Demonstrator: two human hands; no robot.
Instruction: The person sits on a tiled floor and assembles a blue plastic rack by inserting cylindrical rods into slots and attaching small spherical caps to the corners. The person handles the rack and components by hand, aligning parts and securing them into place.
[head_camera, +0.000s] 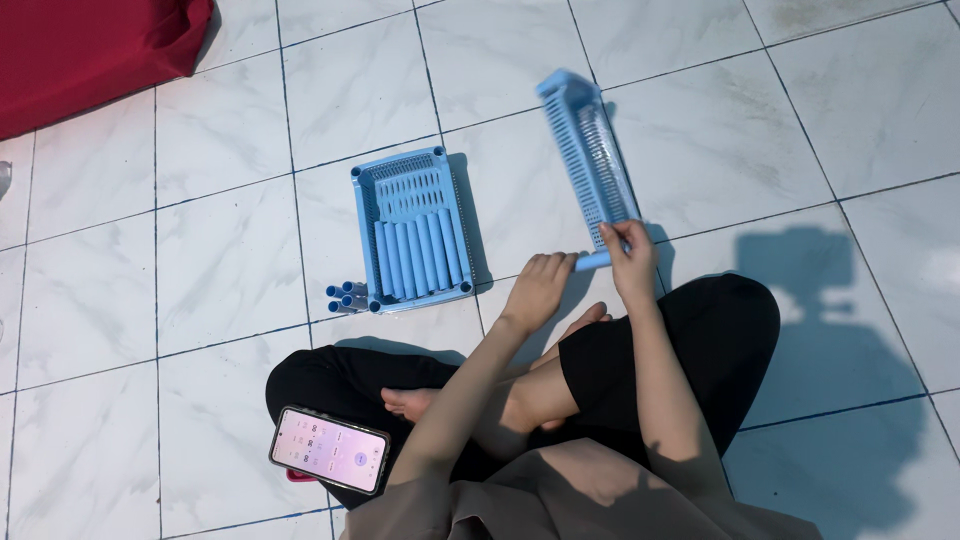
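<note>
I sit cross-legged on a white tiled floor. My right hand (630, 262) grips the near end of a blue slotted plastic basket (590, 158), which is tipped up on its edge. A blue tube (592, 261) lies between my hands at the basket's near end. My left hand (540, 290) rests palm down on the floor with its fingertips at that tube. A second blue basket (412, 228) lies flat to the left, holding several blue tubes (420, 252) side by side.
Several short blue tubes (347, 296) lie on the floor at the flat basket's near left corner. A phone (329, 449) with a lit screen rests on my left knee. Red cloth (90, 50) covers the far left corner.
</note>
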